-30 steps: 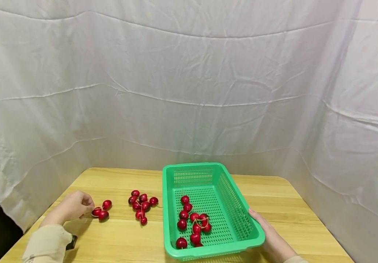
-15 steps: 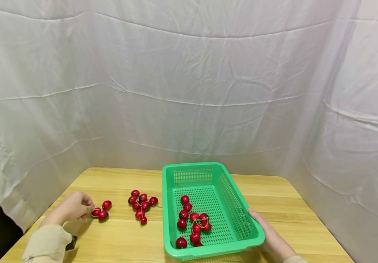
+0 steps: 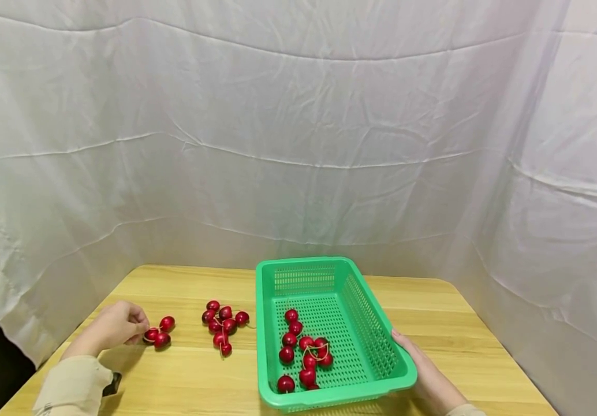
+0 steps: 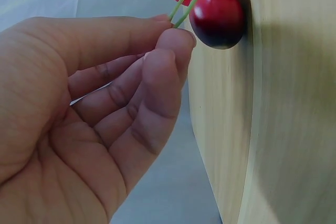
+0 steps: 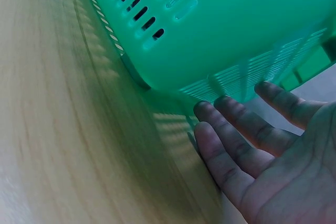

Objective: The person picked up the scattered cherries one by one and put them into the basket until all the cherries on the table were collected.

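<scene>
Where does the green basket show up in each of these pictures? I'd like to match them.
Head: the green basket is in the lower part, slightly right of centre, seen from above.
Left wrist: not in it.
Right wrist: close up across the top and upper right, seen from outside and cut off by the edges.
Shared landmark: the wooden table, along the bottom, down the right side and down the left side, respectively.

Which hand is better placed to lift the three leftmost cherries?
Likely the left hand: it pinches green stems at those cherries. The right hand is at the right side of the green basket, with the basket between it and them.
</scene>
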Motion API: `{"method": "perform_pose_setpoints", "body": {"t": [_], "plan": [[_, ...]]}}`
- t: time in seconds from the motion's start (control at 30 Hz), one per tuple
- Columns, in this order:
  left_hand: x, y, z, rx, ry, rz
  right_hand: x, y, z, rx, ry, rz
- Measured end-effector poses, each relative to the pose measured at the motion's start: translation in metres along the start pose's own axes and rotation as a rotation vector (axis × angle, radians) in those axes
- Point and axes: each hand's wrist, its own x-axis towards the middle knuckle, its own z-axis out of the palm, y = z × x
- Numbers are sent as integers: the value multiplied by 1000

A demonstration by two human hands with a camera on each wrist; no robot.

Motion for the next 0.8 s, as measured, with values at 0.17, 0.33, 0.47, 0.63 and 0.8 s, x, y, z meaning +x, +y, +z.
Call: {"method": "perform_pose_setpoints", "body": {"t": [0.17, 0.33, 0.47, 0.63, 0.8], "plan": [[0, 2, 0, -9, 8, 2, -1, 1, -1, -5, -14, -5], [1, 7, -2, -19, 21, 29, 0, 1, -1, -6, -9, 0], [2, 12, -4, -11, 37, 70, 0, 1, -2, -9, -7, 2], [4, 25, -7, 5, 55, 96, -1, 2, -4, 14, -43, -3], [4, 44, -12, -53, 41, 130, 0, 2, -4, 50, -72, 0]]}}
